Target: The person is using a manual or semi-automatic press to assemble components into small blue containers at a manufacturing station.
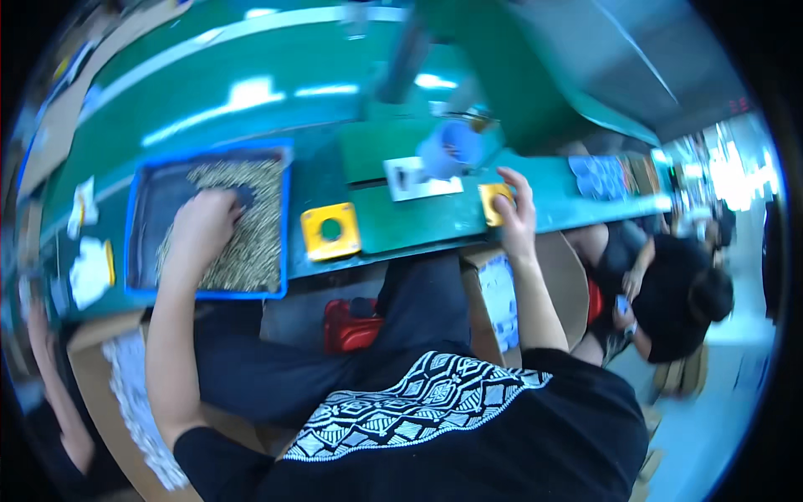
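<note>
My left hand [206,224] reaches into a blue-rimmed tray [287,219]. Its fingers are curled together at a heap of small brass-coloured parts [251,251], beside a small dark piece [244,197]; what they pinch, if anything, is hidden. At the bench edge on the right, my right hand [519,213] has its thumb and forefinger apart. The thumb overlaps a yellow square piece [490,203], with no clear grip on it. Another yellow square piece with a round hole [330,232] lies between the tray and a green board [410,222].
A white plate with dark cutouts [403,178] and a pale blue cup [452,149] stand on the green board. Beyond my right hand lies a blue tray with round pockets [598,177]. Open cartons [544,280] stand below the bench. Another person [686,293] sits at the right.
</note>
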{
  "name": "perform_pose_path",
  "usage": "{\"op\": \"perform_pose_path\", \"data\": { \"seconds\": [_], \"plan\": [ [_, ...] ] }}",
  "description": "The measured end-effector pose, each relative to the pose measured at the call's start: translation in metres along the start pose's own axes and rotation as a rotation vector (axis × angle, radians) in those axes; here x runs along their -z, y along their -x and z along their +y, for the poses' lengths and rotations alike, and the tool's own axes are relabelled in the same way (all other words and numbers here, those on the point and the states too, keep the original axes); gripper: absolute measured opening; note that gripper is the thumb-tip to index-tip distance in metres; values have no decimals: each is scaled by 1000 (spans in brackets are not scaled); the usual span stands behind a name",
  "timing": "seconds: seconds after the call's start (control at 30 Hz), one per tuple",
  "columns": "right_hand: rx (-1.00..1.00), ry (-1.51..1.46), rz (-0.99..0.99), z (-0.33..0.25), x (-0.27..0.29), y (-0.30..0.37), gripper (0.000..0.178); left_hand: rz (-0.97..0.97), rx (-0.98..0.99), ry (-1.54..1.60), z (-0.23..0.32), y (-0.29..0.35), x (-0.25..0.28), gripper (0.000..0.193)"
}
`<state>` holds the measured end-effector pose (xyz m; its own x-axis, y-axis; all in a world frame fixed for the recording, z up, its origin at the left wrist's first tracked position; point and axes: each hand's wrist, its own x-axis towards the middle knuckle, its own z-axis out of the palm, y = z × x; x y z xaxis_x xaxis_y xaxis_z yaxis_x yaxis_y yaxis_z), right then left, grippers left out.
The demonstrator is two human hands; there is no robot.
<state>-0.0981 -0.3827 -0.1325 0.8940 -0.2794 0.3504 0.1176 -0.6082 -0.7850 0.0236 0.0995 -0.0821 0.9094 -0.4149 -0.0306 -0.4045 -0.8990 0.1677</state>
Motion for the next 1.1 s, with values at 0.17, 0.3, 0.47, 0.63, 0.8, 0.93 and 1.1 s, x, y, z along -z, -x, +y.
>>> {"op": "perform_pose_path", "data": {
  "seconds": [0.17,0.3,0.47,0.63,0.8,0.93,1.1],
  "plan": [
    [228,-52,92,-94,-22,-16,70,15,-160,115,14,-21,0,11],
    [244,-182,78,-115,-39,-52,61,13,-169,197,-4,-12,-12,9],
    [408,-45,428,-64,5,-64,55,47,-155,250,-22,20,-8,8],
    [62,-160,507,57,28,-203,63,105,-106,338,-14,15,-11,8],
    [-325,496,147,133,8,-256,70,102,-174,286,-4,-5,-19,7],
    [149,558,339,121,19,-234,69,110,-107,302,-17,13,-13,7],
    [202,857,750,164,229,-181,48,188,-68,207,-41,18,-18,9]
  ]
}}
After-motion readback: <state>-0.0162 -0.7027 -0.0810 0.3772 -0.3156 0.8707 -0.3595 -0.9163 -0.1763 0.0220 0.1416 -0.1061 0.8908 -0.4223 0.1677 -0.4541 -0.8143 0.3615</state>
